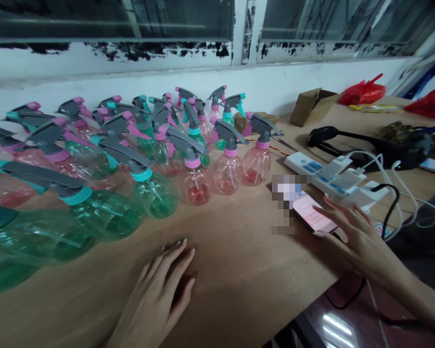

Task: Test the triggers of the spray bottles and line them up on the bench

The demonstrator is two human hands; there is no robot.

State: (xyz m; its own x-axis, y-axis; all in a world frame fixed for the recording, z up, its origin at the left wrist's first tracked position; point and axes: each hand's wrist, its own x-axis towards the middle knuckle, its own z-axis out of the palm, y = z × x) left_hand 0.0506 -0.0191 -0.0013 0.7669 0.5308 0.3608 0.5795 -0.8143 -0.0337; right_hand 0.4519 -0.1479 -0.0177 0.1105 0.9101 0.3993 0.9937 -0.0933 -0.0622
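Note:
My left hand (pixel 163 285) rests palm down on the brown tabletop (pixel 235 275), fingers stretched out and a little apart, holding nothing. At the right, my right hand (pixel 348 232) hovers over or touches a lit phone (pixel 314 212) with its fingers spread; whether a fingertip presses the screen I cannot tell. The phone lies flat, and part of it is blurred out. Left of the phone stand many spray bottles: a clear pink one (pixel 256 164) is closest to it, and a green one (pixel 155 195) with a turquoise collar stands beyond my left hand.
A white power strip (pixel 304 164) with plugged-in chargers and loose white cables lies behind the phone. Further back are a black headset-like device (pixel 369 142), an open cardboard box (pixel 313 107) and a red plastic bag (pixel 362 92). A wall with windows runs behind the table.

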